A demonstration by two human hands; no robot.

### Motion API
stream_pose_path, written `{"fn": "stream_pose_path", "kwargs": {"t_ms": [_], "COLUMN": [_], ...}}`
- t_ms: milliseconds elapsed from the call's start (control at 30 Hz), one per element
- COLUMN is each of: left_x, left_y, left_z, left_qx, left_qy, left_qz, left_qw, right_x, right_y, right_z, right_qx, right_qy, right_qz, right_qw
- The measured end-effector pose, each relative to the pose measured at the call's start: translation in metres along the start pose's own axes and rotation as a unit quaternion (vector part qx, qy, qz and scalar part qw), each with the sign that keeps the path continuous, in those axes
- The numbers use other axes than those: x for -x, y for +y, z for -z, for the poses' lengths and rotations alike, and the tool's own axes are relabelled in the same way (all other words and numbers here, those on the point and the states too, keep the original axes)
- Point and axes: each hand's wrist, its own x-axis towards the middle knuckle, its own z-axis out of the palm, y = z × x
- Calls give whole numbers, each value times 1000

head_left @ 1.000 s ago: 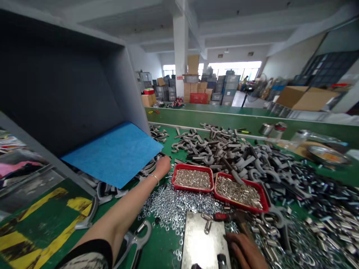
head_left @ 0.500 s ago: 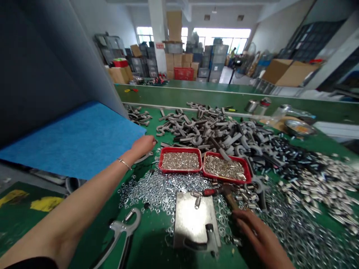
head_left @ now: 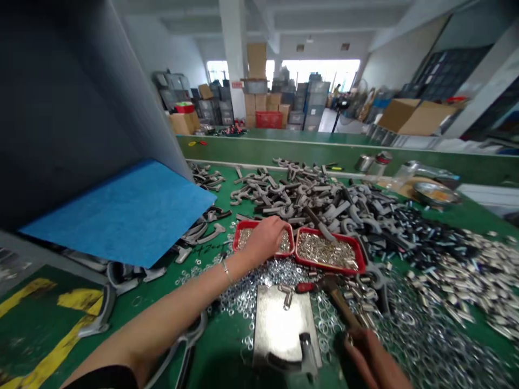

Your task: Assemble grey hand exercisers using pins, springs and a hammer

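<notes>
Has swung the left hand (head_left: pixel 265 237) away from the corner of the blue sheet (head_left: pixel 121 210), where it lay half a second ago, rightward onto the left red tray (head_left: pixel 240 229). Holds it palm down over the tray's near right part, fingers half curled, tips down among the small silvery parts inside. Cannot tell whether anything is pinched between them. Wears a thin bracelet (head_left: pixel 227 270) at the wrist.

Has pulled the right hand (head_left: pixel 371 362) back toward the bottom edge, partly cut off there and blurred. Closes it, as far as the blur allows, around the near end of the hammer (head_left: pixel 336 297). Keeps the wooden handle slanting away up and left, the red-collared head lying just beyond the far right corner of the metal plate (head_left: pixel 279 319).

Finds the left red tray on the green table (head_left: pixel 162 286), side by side with the right red tray (head_left: pixel 359 259), both just beyond the plate. Sees loose washers (head_left: pixel 243 297) strewn thick between trays and plate, and a heap of grey hooks (head_left: pixel 300 194) behind the trays. Reaches the left forearm over a grey metal lever (head_left: pixel 188 346) lying near the plate's left side.
</notes>
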Motion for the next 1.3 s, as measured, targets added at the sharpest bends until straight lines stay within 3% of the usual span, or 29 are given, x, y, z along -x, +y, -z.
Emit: {"fn": "stream_pose_path", "kwargs": {"t_ms": [67,133,233,300,400,533,600,700,900,1000,1167,1300], "left_x": [57,116,169,176,170,181,194,211,226,229,224,221], "left_y": [41,75,99,97,89,91,96,102,104,106,112,113], "left_z": [-17,-34,-60,-66,-52,-28,-23,-19,-10,-1,12,-6], "left_qx": [78,107,39,58,229,485,544,578,617,590,433,376], "left_qy": [-63,-150,-211,-228,-193,-161,-160,-156,-221,-246,-233,-245], "left_qz": [-105,-159,-127,-87,-19,110,131,119,103,99,45,11], "left_qw": [989,970,968,968,954,852,813,792,749,763,869,894], "right_x": [1,2,5,7,10,19,25,30,25,23,20,13], "right_y": [-8,-16,-27,-32,-38,-56,-72,-95,-109,-108,-110,-108], "right_z": [10,12,7,0,-6,-4,0,7,10,9,4,2], "right_qx": [-41,-78,-149,-206,-283,-341,-354,-381,-386,-363,-356,-374], "right_qy": [-11,-13,-23,-15,2,-7,-70,-199,-357,-375,-344,-350], "right_qz": [-57,-86,-100,-101,-101,-84,-68,-46,-20,-16,-30,-48], "right_qw": [997,993,984,973,954,936,930,902,850,853,868,857]}}
